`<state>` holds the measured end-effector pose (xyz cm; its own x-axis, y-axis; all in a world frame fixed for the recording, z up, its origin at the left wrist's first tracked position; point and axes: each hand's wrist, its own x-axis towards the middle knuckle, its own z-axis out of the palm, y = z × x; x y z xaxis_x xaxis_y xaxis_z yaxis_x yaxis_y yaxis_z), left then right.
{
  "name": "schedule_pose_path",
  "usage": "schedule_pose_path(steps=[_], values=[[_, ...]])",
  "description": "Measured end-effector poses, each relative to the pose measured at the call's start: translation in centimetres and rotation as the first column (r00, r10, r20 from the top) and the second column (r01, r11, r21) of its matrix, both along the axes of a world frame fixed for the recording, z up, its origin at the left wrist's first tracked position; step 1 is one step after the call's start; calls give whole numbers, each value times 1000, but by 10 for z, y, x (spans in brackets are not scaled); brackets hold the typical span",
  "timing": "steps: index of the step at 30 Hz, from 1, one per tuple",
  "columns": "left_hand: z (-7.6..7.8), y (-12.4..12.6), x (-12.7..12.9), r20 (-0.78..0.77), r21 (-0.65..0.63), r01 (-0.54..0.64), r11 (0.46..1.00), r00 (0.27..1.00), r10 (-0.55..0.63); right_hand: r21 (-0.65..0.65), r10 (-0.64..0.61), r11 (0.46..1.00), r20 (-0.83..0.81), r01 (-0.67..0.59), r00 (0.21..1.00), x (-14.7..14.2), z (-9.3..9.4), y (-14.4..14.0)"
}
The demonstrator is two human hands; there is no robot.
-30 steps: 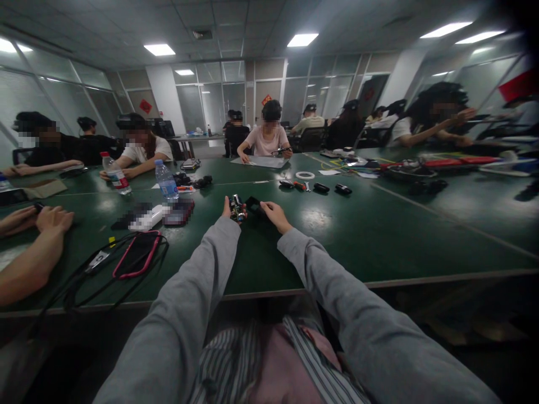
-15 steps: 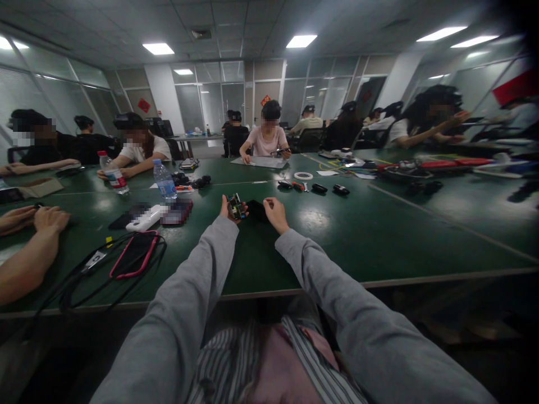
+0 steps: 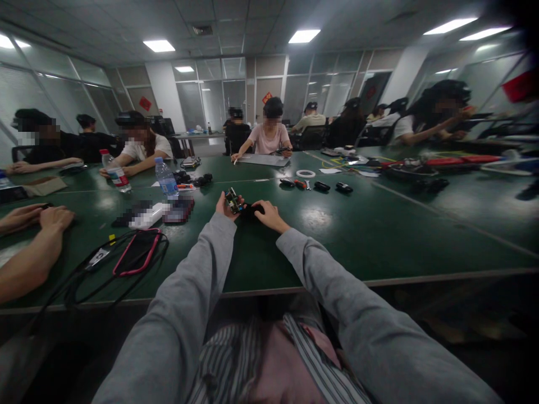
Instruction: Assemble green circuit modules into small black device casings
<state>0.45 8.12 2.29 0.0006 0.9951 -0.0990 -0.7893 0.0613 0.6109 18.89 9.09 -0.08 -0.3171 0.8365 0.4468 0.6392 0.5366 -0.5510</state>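
My left hand [image 3: 223,207] holds a small circuit board with coloured parts [image 3: 232,200], tilted up off the green table [image 3: 345,235]. My right hand [image 3: 269,216] rests palm down on a black object [image 3: 249,211] that lies on the table just right of the board; its fingers curl over it. Both arms wear grey sleeves and reach out over the table's near edge.
A pink-rimmed phone and black cables [image 3: 135,252] lie at the left front. Two water bottles [image 3: 166,179] stand further back left. Small black tools and a tape roll [image 3: 305,174] lie beyond my hands. Another person's forearms [image 3: 29,247] rest at the left. Several people sit around the table.
My right hand has come down onto the black object beside the board. My left hand has tilted the circuit board and raised it slightly.
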Motion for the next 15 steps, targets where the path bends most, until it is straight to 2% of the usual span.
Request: schedule_pose_path(steps=[5, 11, 15], values=[[6, -4, 1, 10, 11, -8, 1000, 1000, 8, -3, 14, 1000, -10, -14, 1000, 0, 3, 0], [7, -1, 2, 6, -36, 4, 999, 1000, -3, 178, -66, 981, -55, 75, 996, 0, 6, -5], [9, 2, 4, 2, -55, -3, 998, 1000, 4, 269, -105, 952, -163, 147, 981, -1, 17, -18]])
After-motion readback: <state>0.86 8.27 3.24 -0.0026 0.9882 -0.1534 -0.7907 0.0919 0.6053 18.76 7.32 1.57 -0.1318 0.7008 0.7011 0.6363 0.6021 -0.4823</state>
